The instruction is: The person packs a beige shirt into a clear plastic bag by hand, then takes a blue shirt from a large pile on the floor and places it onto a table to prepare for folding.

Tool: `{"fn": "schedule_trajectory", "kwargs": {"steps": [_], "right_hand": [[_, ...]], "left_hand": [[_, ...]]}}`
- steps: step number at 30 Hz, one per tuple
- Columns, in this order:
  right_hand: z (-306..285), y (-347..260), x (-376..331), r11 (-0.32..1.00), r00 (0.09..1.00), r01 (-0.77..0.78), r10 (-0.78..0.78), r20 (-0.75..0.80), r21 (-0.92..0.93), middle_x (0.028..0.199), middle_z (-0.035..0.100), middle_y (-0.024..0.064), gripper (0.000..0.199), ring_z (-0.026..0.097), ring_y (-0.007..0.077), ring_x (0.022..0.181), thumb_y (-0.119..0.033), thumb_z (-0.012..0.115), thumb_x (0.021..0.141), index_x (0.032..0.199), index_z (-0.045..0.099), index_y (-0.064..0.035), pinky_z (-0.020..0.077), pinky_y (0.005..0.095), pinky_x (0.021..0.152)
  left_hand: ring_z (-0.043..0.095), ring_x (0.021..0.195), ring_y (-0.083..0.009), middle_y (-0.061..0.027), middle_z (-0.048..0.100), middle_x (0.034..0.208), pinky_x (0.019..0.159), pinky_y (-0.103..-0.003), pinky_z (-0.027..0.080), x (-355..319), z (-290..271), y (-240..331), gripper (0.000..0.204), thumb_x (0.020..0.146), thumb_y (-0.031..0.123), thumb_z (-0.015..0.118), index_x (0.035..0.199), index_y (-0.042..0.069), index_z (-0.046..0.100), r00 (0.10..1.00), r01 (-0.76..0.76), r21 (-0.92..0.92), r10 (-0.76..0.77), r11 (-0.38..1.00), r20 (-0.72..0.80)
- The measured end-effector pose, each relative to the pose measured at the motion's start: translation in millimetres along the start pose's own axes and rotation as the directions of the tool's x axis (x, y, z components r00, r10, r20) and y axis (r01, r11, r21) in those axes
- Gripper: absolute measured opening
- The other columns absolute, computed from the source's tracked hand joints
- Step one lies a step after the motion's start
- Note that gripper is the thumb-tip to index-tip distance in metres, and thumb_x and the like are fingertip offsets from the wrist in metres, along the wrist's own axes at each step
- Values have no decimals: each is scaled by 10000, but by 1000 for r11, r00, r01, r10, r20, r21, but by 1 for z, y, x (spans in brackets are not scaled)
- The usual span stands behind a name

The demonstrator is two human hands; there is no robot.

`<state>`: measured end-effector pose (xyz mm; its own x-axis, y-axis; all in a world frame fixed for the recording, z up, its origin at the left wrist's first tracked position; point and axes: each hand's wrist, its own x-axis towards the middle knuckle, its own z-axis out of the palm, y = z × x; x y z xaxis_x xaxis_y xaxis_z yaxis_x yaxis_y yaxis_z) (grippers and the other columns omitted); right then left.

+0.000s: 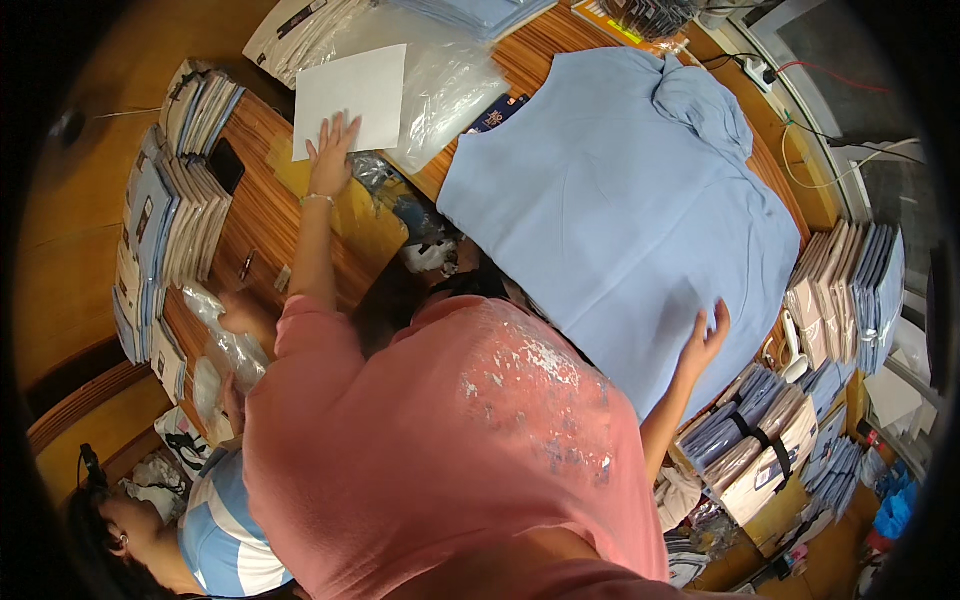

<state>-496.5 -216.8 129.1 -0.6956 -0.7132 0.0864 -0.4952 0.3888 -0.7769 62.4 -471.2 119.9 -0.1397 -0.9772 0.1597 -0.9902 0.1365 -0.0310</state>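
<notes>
A light blue shirt (610, 210) lies spread on the table to my right, with a bunched part (700, 105) at its far right corner. My right hand (705, 340) rests at its near right side, fingers apart and touching the cloth. Away to the left, a white rectangular sheet (355, 95) lies over a pile of clear plastic bags (450, 85). My left hand (332, 158) reaches onto the sheet's near edge with its fingers spread flat. Below that hand are a yellow sheet (365, 225) and some dark packaged stuff (405, 205).
At the left, a co-worker's hand (245, 315) is on a clear plastic bag (225, 330). Stacks of packed garments (165, 210) line the left edge, beside a dark phone (227, 165). More bagged stacks (830, 290) and a strapped bundle (755, 440) stand at the right. Cables hang near a socket (758, 72).
</notes>
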Motion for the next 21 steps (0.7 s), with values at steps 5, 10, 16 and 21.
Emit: {"fn": "schedule_trajectory", "kwargs": {"steps": [5, 10, 16, 21], "right_hand": [[73, -115, 18, 924, 811, 351, -381, 444, 151, 1100, 563, 120, 297, 499, 263, 1062, -156, 564, 825, 1094, 550, -31, 385, 342, 898], [135, -188, 8, 805, 501, 459, -584, 638, 376, 1034, 570, 154, 282, 510, 320, 985, -159, 573, 804, 1054, 560, -30, 408, 360, 861], [160, -224, -8, 640, 342, 650, -727, 595, 410, 1136, 504, 148, 338, 473, 315, 1041, -157, 596, 786, 1106, 545, -60, 382, 371, 898], [164, -260, -8, 602, 394, 652, -788, 473, 461, 1174, 475, 149, 411, 447, 316, 1080, -180, 616, 773, 1159, 516, -80, 370, 376, 913]], "left_hand": [[324, 1268, -205, -37, 401, 1336, 1037, -435, 224, 4, 59, -63, 498, 783, 55, 575, 1245, 209, 472, 999, -40, -197, 40, 980, -7], [485, 1132, -234, -58, 583, 1128, 981, -420, 311, 6, 24, -9, 266, 811, 87, 556, 1069, 122, 610, 980, -168, -294, 128, 941, -151], [592, 868, -246, -77, 645, 903, 852, -372, 403, 19, -61, -5, 152, 781, 130, 612, 911, 60, 645, 892, -183, -356, 3, 916, -452], [568, 802, -276, -109, 611, 820, 766, -355, 410, 45, -127, 1, 160, 736, 133, 649, 870, 52, 615, 932, -24, -255, -70, 967, -355]]}}
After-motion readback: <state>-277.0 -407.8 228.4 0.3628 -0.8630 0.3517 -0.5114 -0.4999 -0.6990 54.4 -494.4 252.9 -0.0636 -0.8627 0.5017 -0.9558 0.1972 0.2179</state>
